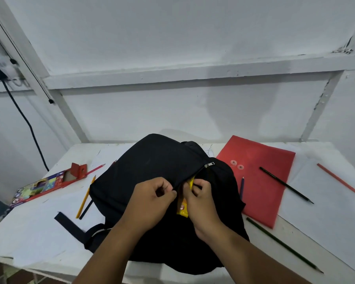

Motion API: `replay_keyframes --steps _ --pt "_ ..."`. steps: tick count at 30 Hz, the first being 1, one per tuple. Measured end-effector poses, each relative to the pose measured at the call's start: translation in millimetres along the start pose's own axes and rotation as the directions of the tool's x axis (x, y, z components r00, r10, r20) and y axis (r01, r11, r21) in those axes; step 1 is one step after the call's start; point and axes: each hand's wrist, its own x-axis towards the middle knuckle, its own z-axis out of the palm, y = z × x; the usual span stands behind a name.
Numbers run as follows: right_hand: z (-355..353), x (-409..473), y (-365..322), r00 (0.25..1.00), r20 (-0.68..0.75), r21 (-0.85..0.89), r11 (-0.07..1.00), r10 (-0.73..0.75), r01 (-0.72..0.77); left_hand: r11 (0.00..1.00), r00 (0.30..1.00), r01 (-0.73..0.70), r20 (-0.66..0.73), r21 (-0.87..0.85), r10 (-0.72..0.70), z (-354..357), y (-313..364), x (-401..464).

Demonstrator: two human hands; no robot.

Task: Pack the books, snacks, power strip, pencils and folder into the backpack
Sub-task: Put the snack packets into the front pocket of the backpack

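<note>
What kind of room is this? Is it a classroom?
Probably a plain study or work corner, not clearly a classroom: a white table against a bare painted wall, with a backpack, red folder and pencil box on it.

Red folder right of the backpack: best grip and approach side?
Pinch the red folder at its near right corner, coming from the right. It lies flat on the table; its left edge tucks against the backpack, and a black pencil and a blue one lie across it, so clear them first.
</note>
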Motion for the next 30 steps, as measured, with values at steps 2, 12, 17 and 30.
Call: replay_keyframes --steps 2,12,17,30 --pt "-4.5 -2.0 5.7 0.999 0.054 -0.034 0.999 -0.002 0.004 1.000 1.000 0.025 0.005 -0.003 -0.025 0.6 -5.2 0.4" --pt "-46.1 0.3 22.2 0.928 0.358 -0.364 0.899 -0.107 0.244 0.997 0.997 0.006 -0.078 -0.081 -0.012 3.6 -7.5 -0.6" --pt "-26.3 7.1 27.1 0.944 0.281 -0.431 0.856 -0.172 0.284 0.997 0.997 -0.016 -0.078 -0.072 0.011 5.8 -7.3 1.6" --pt "-91.2 9.7 5.2 0.820 -0.040 -0.632 0.650 -0.571 0.422 0.839 0.948 -0.295 0.028 0.456 0.318 43.0 -55.5 -11.5"
